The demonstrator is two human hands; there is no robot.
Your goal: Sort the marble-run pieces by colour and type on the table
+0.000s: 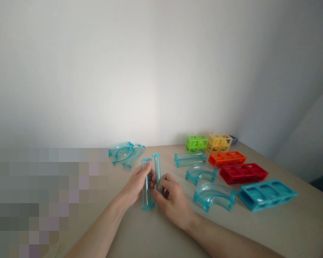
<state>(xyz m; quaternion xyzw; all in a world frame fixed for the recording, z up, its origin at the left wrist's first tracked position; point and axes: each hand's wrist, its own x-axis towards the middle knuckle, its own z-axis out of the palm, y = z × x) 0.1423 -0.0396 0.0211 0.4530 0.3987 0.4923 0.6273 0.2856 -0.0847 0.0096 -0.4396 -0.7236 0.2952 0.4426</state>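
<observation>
My left hand (138, 182) is closed round a straight clear-blue track piece (147, 193), held upright with its thumb near the top end. Just to the right, my right hand (172, 197) grips a second straight track piece (158, 170) between thumb and fingers, also upright and slightly tilted. The two pieces are side by side, close together above the table. Whether their lower parts touch is hard to tell, as my fingers hide some of them.
At right lie another straight track (190, 159) and curved tracks (201, 173) (214, 195). Beyond them are green (197, 144), yellow (219, 143), orange (227, 158), red (243, 173) and blue (267, 194) frame blocks. More clear-blue tracks (125, 154) lie back left by the wall. A blurred patch covers the lower left.
</observation>
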